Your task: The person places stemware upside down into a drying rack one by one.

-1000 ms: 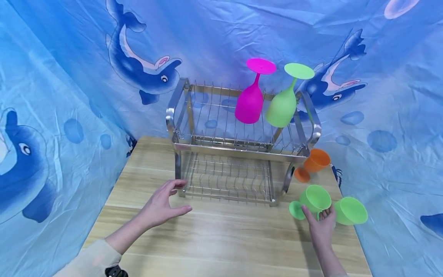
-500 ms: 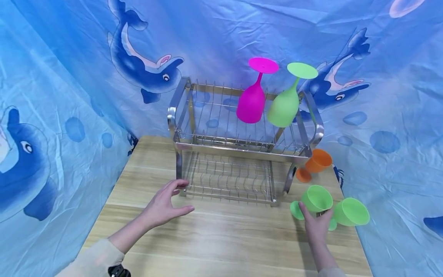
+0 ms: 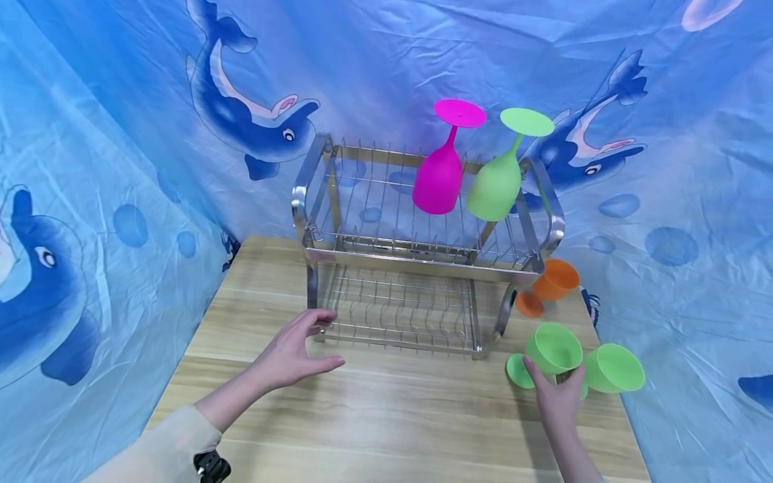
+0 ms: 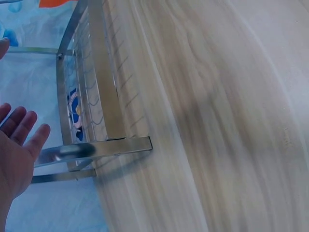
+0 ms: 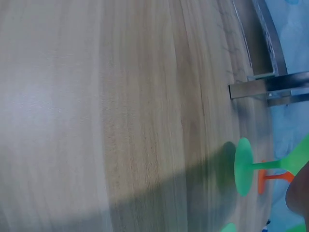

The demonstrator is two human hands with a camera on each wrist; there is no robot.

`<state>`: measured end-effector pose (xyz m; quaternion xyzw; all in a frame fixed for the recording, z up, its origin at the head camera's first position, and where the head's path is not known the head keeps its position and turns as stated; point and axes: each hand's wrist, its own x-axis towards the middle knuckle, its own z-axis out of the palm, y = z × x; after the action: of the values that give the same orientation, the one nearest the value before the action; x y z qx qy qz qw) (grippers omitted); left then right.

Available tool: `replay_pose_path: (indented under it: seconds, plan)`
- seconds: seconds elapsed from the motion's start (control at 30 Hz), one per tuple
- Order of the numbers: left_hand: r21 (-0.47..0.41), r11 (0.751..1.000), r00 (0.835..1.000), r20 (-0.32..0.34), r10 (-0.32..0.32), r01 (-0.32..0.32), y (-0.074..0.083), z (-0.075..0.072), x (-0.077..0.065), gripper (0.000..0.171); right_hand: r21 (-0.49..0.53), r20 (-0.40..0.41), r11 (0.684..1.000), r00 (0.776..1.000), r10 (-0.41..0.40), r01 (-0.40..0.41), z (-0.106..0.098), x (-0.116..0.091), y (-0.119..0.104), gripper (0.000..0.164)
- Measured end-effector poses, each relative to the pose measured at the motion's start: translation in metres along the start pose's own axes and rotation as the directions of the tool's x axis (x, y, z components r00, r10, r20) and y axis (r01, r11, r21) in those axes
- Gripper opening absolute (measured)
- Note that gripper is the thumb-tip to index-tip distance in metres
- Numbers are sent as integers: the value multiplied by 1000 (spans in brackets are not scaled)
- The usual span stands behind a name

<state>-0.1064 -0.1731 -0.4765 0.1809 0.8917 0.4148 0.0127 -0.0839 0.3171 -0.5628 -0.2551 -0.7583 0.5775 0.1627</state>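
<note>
At the table's right side my right hand (image 3: 558,399) grips a green plastic goblet (image 3: 551,349), thumb on its left and fingers on its right. The right wrist view catches only a fingertip (image 5: 299,193) beside the goblet's stem and round foot (image 5: 244,166). Just right of that hand stands a second green goblet (image 3: 616,367). My left hand (image 3: 290,359) is held by the front left corner of a metal dish rack (image 3: 423,265), thumb and fingers spread, holding nothing. Upside down on the rack's upper tier are a magenta goblet (image 3: 437,181) and a light green goblet (image 3: 495,188).
An orange goblet (image 3: 555,280) is behind the green ones, near the rack's right leg. The rack's lower tier (image 3: 398,308) is a low wire grid on the wooden table (image 3: 386,416). A blue dolphin-print curtain (image 3: 374,60) hangs around the back and sides.
My right hand's thumb and fingers have shifted slightly round the front green goblet, which has barely moved. The left hand has drifted a little to the right.
</note>
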Motion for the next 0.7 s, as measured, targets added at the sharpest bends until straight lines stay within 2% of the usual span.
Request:
replay_pose_path:
  seconds: [0.27, 0.43, 0.57, 0.7]
  plan:
    - [31, 999, 999, 30, 35, -36, 5, -2, 11, 75, 98, 30, 993, 997, -75, 71, -17, -18, -17, 91]
    - [35, 998, 997, 60, 45, -47, 7, -5, 17, 75, 84, 76, 985, 985, -156, 149, -25, -28, -34, 92]
    - [42, 998, 996, 84, 35, -38, 9, -6, 20, 74, 42, 154, 974, 962, -226, 222, -31, -33, -51, 91]
    - [38, 999, 995, 98, 30, -34, 11, -6, 22, 75, 9, 256, 958, 926, -278, 285, -37, -37, -66, 89]
